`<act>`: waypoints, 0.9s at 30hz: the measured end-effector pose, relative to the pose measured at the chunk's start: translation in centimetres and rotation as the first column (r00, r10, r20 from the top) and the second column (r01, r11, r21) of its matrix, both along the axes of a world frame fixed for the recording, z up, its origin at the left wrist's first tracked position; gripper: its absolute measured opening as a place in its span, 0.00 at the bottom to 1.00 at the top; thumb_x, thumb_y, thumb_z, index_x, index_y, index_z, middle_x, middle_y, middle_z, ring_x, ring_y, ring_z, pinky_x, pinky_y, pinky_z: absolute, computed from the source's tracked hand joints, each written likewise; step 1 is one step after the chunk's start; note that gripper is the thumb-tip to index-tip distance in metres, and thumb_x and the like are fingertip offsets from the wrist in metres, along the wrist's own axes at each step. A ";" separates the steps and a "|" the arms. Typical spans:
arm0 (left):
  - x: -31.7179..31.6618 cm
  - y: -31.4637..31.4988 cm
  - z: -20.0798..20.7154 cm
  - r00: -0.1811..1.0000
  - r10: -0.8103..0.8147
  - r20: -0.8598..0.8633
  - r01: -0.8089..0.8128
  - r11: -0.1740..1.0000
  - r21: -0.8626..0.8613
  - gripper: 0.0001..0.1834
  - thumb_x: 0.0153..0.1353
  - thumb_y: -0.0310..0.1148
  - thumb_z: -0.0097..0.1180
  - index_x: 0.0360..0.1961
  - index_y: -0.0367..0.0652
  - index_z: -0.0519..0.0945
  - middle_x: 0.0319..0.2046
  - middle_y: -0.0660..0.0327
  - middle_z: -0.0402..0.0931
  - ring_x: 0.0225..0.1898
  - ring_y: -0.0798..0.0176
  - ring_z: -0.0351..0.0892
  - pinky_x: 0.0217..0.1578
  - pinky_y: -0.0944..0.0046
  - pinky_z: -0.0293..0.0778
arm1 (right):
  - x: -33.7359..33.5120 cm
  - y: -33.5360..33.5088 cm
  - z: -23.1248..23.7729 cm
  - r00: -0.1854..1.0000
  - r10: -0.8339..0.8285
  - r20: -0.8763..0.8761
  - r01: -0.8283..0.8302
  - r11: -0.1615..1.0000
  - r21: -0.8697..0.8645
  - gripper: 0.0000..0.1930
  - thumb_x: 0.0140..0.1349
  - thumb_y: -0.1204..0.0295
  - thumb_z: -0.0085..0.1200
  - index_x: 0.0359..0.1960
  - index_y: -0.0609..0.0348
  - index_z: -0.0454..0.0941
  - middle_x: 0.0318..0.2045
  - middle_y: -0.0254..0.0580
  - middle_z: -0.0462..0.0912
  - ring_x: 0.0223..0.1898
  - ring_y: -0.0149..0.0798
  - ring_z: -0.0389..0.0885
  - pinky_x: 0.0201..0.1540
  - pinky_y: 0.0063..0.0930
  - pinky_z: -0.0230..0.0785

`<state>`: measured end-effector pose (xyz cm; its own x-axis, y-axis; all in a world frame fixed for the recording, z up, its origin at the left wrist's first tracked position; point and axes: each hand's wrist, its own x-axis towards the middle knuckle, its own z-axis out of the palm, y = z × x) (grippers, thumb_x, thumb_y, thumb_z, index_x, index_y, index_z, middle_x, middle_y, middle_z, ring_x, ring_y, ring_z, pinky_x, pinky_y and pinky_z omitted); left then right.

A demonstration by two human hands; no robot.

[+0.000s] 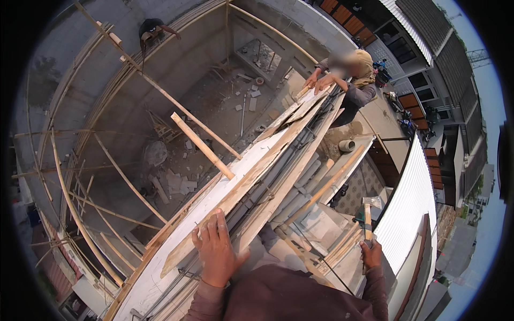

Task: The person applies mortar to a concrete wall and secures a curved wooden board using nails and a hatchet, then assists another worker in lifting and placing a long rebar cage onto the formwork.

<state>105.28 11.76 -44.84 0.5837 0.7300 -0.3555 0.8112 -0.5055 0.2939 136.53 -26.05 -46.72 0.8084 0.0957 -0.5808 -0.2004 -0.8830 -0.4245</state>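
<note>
My left hand (218, 250) lies with fingers stretched out on the near part of a long wooden board (198, 238). The board runs along a beam form, beside a white panel (249, 163). Steel reinforcing bars (257, 195) lie in the gap between this board and another plank (284, 200). Out to the right, my right hand (371, 255) grips the handle of a hatchet (368, 222), its grey metal head pointing up and away. At the far end of the form, a co-worker (356, 75) has both hands on the boards.
A bamboo pole (203, 145) stands against the white panel. Bamboo scaffolding (69, 187) fills the left side. Far below is a rubble-strewn floor (214, 117). Another person (152, 32) is at the far wall. White corrugated roofing (415, 208) lies to the right.
</note>
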 end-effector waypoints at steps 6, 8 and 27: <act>-0.7 -0.3 -0.3 1.000 0.004 0.014 -0.005 0.999 0.042 0.66 0.33 0.51 0.76 0.72 0.34 0.56 0.57 0.53 0.67 0.61 0.52 0.65 0.66 0.44 0.48 | -3.1 -11.8 0.4 0.994 0.014 -0.107 -0.049 0.941 -0.334 0.15 0.61 0.70 0.63 0.39 0.73 0.76 0.22 0.44 0.80 0.18 0.35 0.80 0.20 0.31 0.74; -0.3 -0.5 -0.3 1.000 -0.011 0.028 0.010 0.999 0.048 0.66 0.34 0.50 0.76 0.72 0.35 0.55 0.58 0.53 0.66 0.61 0.51 0.65 0.67 0.44 0.48 | -4.1 -15.0 0.0 0.989 -0.043 -0.141 -0.007 0.941 -0.339 0.16 0.61 0.70 0.62 0.40 0.74 0.76 0.23 0.45 0.81 0.19 0.36 0.81 0.22 0.31 0.74; 1.5 1.7 -1.4 0.973 -0.227 -0.035 0.229 0.963 0.139 0.71 0.41 0.71 0.68 0.72 0.30 0.52 0.63 0.41 0.65 0.65 0.40 0.65 0.64 0.32 0.53 | -9.5 -9.2 -3.4 0.976 0.079 0.202 -0.081 0.997 0.000 0.27 0.58 0.57 0.64 0.45 0.75 0.77 0.38 0.67 0.83 0.41 0.61 0.83 0.46 0.46 0.73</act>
